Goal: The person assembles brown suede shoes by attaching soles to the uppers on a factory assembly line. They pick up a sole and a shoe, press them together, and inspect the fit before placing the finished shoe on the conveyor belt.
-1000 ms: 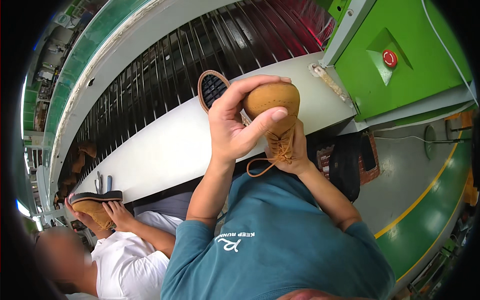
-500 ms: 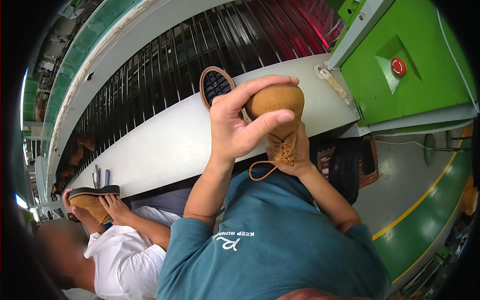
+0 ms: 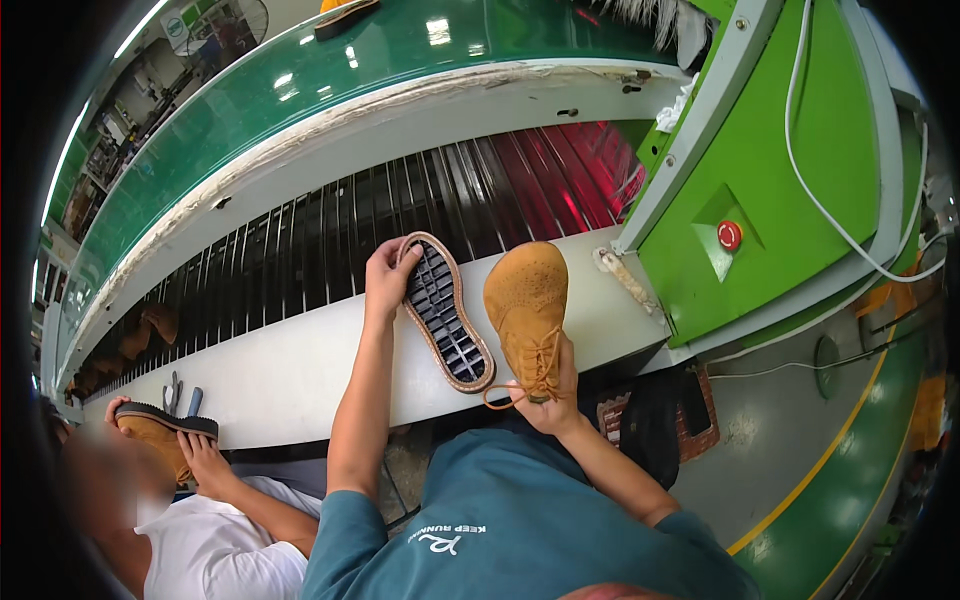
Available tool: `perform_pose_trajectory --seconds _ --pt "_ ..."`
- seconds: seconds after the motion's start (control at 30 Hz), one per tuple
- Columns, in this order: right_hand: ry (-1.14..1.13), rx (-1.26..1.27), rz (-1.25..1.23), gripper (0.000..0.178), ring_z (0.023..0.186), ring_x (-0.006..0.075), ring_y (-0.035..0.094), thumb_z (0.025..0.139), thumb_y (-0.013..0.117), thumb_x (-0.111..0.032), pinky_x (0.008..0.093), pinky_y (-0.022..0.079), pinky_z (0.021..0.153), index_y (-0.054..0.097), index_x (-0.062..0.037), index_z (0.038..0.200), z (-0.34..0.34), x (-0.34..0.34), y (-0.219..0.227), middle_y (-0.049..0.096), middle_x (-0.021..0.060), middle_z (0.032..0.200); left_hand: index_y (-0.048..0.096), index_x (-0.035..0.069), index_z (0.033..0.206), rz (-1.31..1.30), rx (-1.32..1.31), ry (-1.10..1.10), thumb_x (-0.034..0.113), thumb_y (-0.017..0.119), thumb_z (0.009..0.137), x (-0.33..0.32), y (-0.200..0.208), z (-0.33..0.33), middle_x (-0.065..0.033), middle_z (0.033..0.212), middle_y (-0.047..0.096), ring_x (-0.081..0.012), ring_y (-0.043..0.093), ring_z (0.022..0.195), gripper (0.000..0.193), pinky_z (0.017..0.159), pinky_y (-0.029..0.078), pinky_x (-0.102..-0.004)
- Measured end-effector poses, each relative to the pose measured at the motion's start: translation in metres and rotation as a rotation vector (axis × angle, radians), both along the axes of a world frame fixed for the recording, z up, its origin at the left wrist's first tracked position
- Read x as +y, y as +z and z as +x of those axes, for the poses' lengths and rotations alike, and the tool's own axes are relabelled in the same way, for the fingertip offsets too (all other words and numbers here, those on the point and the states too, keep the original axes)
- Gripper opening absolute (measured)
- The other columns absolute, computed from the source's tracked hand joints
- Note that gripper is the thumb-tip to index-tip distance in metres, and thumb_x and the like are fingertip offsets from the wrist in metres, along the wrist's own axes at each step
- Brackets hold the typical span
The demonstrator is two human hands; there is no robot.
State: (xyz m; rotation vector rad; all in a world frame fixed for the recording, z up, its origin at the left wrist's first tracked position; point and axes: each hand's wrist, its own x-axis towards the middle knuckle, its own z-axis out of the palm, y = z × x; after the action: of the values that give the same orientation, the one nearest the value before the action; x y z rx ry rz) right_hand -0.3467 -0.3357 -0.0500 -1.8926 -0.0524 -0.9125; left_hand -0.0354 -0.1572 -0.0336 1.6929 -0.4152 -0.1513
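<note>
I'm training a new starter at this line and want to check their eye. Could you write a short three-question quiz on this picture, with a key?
1. What does the left hand grip?
2. True or false: the toe of the tan laced upper points toward the teal shirt.
3. The round button on the green panel is: A) yellow B) blue C) red.

Key:
1. A sole, by its far end.
2. False; it points away, with the right hand at the laced end.
3. C.
</note>
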Motion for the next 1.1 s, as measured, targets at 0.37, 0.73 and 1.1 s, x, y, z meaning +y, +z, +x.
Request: perform_pose_trajectory --seconds 0.37,0.73,1.1 --pt "0.207 0.167 0.247 0.087 0.131 0.0301 0.057 0.087 0.079 -0.011 0.0422 0.046 0.113 0.032 0.0061 0.158 -0.04 0.034 0.003 0.052 0.0197 0.144 0.063 -0.004 0.142 -0.434 -0.207 -0.275 -0.001 0.078 0.101 -0.016 0.16 -0.113 -0.0108 0.125 0.078 -0.0145 0.073 0.115 0.043 0.103 0.058 -0.0293" --pt "0.237 0.1 0.163 0.099 0.134 0.0436 0.053 0.083 0.086 -0.021 0.0512 0.044 0.114 0.036 0.0095 0.163 -0.03 0.048 0.015 0.05 0.0285 0.153 0.066 -0.006 0.143 -0.484 -0.29 -0.333 0.017 0.088 0.094 0.001 0.166 -0.14 -0.0142 0.125 0.078 -0.0197 0.075 0.115 0.058 0.104 0.059 -0.0344" --pt "0.284 0.031 0.007 0.107 0.138 0.0448 0.052 0.081 0.087 -0.023 0.0541 0.044 0.116 0.032 0.0108 0.166 -0.023 0.047 0.039 0.048 0.0296 0.16 0.066 -0.006 0.141 -0.446 -0.366 -0.307 0.009 0.101 0.076 0.007 0.164 -0.15 -0.0133 0.122 0.078 -0.0184 0.076 0.111 0.075 0.1 0.062 -0.0333"
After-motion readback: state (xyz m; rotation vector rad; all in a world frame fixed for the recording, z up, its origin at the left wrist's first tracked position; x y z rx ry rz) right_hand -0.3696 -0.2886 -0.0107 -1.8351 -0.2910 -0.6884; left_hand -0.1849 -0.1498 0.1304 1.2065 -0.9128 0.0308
